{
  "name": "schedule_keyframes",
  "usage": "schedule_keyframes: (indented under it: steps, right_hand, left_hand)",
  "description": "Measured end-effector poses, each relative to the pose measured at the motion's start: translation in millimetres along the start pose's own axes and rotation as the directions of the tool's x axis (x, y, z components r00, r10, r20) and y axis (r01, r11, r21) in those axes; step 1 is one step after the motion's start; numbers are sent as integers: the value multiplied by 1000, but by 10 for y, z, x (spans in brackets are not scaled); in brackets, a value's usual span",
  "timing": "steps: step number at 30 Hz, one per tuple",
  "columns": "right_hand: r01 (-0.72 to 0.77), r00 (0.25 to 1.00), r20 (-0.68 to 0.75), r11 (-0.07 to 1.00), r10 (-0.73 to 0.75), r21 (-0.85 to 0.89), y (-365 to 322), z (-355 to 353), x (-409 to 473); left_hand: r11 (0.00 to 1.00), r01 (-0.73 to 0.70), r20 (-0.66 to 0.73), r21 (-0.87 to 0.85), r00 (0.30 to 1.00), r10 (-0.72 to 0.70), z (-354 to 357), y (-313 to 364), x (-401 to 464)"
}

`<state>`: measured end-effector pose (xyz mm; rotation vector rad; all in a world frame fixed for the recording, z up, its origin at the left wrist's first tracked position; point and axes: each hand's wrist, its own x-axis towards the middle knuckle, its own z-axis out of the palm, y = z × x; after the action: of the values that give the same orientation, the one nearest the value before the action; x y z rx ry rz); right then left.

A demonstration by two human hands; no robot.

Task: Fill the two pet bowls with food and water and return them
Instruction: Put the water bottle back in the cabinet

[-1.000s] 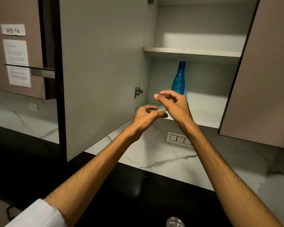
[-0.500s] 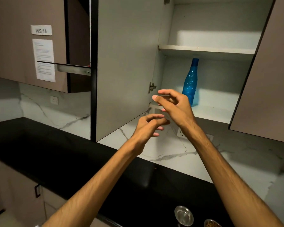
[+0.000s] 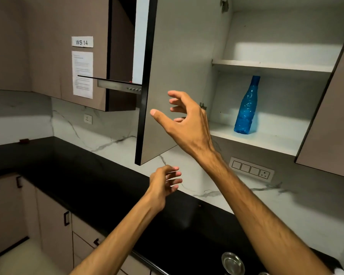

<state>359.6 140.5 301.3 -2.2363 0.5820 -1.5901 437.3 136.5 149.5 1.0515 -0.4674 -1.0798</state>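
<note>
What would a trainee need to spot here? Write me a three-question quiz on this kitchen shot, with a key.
1. True or false: the blue bottle stands upright on the lower shelf of the open cabinet.
2. Which of the hands is raised in front of the open cabinet door? A) left hand B) right hand
3. Fill in: the steel bowl sits on the black ______.

Key:
1. True.
2. B: the right hand is raised with fingers spread, holding nothing; the left hand hangs lower, over the countertop.
3. Countertop.
</note>
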Motion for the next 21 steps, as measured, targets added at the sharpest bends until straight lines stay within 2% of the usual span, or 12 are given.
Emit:
schedule_keyframes:
  steps: [7,11,15,21]
  right_hand:
    - [34,996,-79,996,-40,-78,-69,305,112]
    - [38,996,-76,986,-51,-165,2,536,187]
    - [36,994,-93,967,-61,-251,68,716,253]
    - [44,993,-97,956,-75,-290,126,744,279]
  left_hand:
    - [963,52,-116,-263,990,-85,-442,48,204]
    - [916,47,-53,-398,996,-74,-661,118,304]
    - [911,37,43,-411,999,-21,-732,183,308]
    - [924,-30,82,-382,994,67,-652,271,271]
